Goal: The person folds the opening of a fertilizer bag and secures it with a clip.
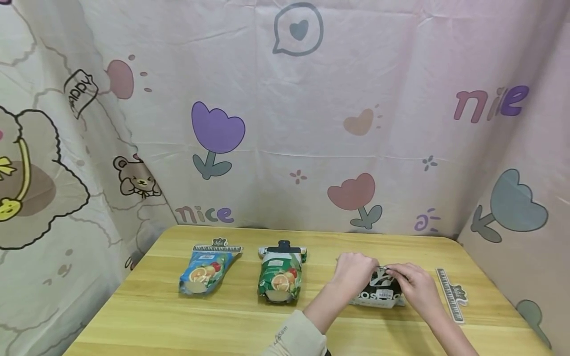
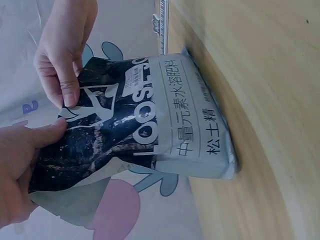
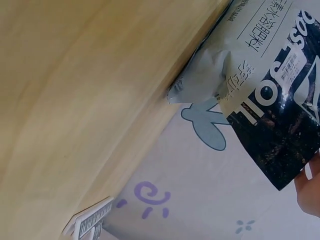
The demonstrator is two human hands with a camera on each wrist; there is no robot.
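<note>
A black and silver-grey pouch (image 1: 378, 294) with large white lettering stands on the table at the right. Its top edge is pinched at the left by my left hand (image 1: 355, 274) and at the right by my right hand (image 1: 416, 287). In the left wrist view, the thumbs of the left hand (image 2: 20, 165) and right hand (image 2: 62, 55) press on the pouch's dark upper front. A gap shows between its front and back walls at the left corner. The right wrist view catches part of the right hand (image 3: 307, 190) behind the pouch's corner.
A piano-key-patterned clip (image 1: 451, 296) lies right of the pouch. Left of the hands sit a green fruit-printed bag (image 1: 279, 277) with a black clip (image 1: 283, 247) and a blue one (image 1: 207, 274) with a piano-key clip (image 1: 217, 248). A printed curtain (image 1: 285, 123) hangs behind the table (image 1: 213, 321).
</note>
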